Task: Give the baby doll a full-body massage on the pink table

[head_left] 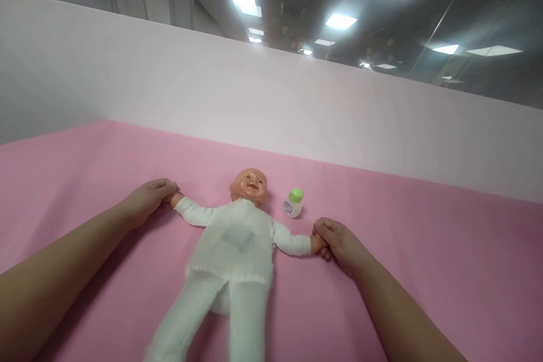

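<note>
pink sheet (pixel 424 249) covers the surface, with a pale wall (pixel 271 107) rising behind it. my left hand (pixel 146 201) is closed around one small hand of the doll (pixel 231 243), and my right hand (pixel 339 243) is closed around the other, so its arms spread wide. the doll lies face up in white clothes between my forearms. a little white bottle with a green cap (pixel 293 203) stands just beside its head.

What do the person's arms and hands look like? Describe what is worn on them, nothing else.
Both forearms are bare, with no sleeves in view. The left hand and right hand wear no gloves, and no rings, watch or bracelets can be seen. No markings show.
</note>
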A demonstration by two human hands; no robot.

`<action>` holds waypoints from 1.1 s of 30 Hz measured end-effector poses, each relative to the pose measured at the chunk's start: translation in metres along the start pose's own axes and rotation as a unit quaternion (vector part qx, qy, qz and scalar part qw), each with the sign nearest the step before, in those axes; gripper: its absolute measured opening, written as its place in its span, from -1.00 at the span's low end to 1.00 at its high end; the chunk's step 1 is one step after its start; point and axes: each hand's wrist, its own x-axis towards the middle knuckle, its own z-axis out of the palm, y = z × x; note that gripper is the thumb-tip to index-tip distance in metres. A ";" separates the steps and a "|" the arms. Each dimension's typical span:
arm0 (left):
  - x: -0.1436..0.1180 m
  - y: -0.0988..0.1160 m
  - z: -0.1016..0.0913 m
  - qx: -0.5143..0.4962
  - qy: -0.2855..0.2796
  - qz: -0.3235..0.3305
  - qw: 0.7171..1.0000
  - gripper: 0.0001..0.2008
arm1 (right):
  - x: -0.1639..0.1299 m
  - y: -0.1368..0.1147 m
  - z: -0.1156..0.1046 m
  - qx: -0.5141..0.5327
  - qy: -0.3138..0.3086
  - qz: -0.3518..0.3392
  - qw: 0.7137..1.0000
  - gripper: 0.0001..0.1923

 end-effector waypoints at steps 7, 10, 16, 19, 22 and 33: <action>0.001 0.000 -0.001 -0.026 -0.001 -0.002 1.000 -0.62 | 0.002 0.004 -0.001 0.009 0.026 0.009 1.000 -0.59; 0.001 0.000 -0.002 -0.040 -0.011 -0.005 0.999 -0.57 | 0.002 0.006 -0.004 0.049 0.011 0.012 0.999 -0.59; -0.001 0.002 -0.001 -0.051 -0.029 0.000 0.998 -0.48 | -0.002 0.000 -0.007 0.081 -0.029 0.016 0.996 -0.49; -0.003 0.004 0.001 -0.046 -0.026 0.007 0.999 -0.52 | -0.004 -0.004 -0.006 0.073 -0.038 0.008 0.997 -0.55; -0.004 0.004 0.002 -0.029 -0.022 0.012 0.999 -0.63 | -0.004 -0.005 -0.003 0.052 -0.038 0.016 0.998 -0.63; -0.001 0.001 0.001 0.026 0.006 0.015 1.000 -0.62 | 0.000 -0.001 0.002 0.018 0.004 0.010 1.000 -0.54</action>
